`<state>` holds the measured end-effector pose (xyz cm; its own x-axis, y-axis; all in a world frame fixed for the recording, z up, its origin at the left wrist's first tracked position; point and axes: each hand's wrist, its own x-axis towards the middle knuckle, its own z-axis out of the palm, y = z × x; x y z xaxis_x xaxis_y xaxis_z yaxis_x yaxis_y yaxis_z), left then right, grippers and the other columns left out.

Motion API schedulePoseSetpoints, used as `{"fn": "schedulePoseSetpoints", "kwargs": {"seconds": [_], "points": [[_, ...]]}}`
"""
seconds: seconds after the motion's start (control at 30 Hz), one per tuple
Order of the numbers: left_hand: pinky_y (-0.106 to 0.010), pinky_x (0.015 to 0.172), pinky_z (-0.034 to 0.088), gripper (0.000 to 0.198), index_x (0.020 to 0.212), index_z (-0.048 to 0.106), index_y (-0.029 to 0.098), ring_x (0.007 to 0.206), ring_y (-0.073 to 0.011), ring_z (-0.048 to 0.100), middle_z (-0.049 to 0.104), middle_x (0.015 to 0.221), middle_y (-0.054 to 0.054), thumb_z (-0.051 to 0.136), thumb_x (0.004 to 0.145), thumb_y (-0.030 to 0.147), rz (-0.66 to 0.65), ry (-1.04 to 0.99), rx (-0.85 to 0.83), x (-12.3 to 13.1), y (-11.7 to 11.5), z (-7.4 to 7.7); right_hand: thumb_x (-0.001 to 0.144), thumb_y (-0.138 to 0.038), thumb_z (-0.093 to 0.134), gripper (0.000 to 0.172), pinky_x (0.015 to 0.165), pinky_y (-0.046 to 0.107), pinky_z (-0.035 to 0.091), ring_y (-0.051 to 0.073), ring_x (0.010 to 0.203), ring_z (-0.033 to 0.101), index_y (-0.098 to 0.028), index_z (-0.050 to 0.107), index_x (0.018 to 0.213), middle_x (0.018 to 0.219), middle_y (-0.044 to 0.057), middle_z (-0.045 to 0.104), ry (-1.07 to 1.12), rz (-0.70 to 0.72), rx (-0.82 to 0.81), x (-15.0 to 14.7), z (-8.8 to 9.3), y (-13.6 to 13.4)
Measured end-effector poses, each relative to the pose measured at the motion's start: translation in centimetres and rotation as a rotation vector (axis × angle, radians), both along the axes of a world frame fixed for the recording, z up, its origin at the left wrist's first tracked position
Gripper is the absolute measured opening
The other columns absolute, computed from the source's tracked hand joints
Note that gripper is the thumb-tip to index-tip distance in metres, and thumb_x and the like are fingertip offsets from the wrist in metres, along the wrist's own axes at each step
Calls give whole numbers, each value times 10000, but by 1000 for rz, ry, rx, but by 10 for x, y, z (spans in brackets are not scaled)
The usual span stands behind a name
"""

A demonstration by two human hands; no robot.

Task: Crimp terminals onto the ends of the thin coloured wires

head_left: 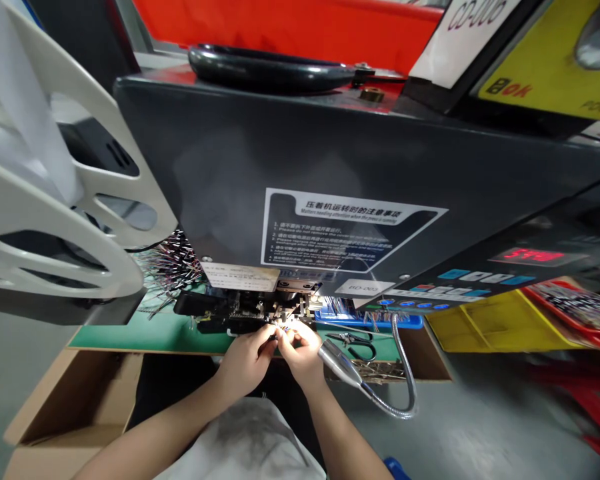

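My left hand and my right hand meet at the front of a dark crimping press, under its head. Thumbs and fingers of both are pinched together around thin coloured wires; how many wires, and where their ends lie, is too small to tell. Right behind my fingertips is the lit crimping applicator of the press. A gooseneck lamp shines on this spot from beside my right hand. To the right of it, black-handled scissors lie on the green table mat.
The large press housing fills the middle, with a red digital display. On the left are a cream wire reel and a heap of wires. A blue tray with wires, a yellow bin and cardboard boxes stand around.
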<state>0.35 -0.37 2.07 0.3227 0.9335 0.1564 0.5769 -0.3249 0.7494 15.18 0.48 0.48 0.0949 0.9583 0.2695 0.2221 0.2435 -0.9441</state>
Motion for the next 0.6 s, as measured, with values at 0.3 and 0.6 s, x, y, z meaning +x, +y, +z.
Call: {"fn": "schedulePoseSetpoints", "kwargs": {"seconds": [0.3,0.6], "points": [[-254,674,509,172,976,607,230,791,-196,704,734,890,-15,499,895,124,6,-12,-26,1,1,2,863,-338,582,228,359,225,352,94,395,351,-207,526,685,491,-61,399,78,43,-48,-5,1,0],[-253,696,511,193,1017,599,233,836,-193,708,739,948,-22,475,911,129,-21,-14,-32,0,-3,0,832,-254,611,152,451,249,443,110,440,433,-164,728,873,545,-21,533,11,-13,28,-2,1,-6]]}}
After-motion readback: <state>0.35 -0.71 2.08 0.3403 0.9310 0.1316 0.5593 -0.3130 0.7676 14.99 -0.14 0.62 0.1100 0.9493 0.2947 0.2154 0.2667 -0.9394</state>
